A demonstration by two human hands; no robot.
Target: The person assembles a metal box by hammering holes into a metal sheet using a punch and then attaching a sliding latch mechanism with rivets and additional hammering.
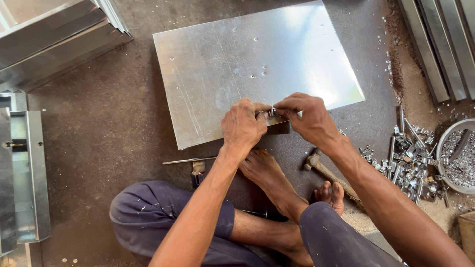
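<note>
Dusty floor [114, 123] supported a metal sheet [247, 64]. At its near edge, a small fitting [272, 114], largely hidden, was pinched by left hand [242, 126] and right hand [307, 116].

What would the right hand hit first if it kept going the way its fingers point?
The right hand points left, fingertips already at the small metal fitting on the sheet's near edge. Straight on, it would likely meet the left hand pinching the same fitting.
</note>
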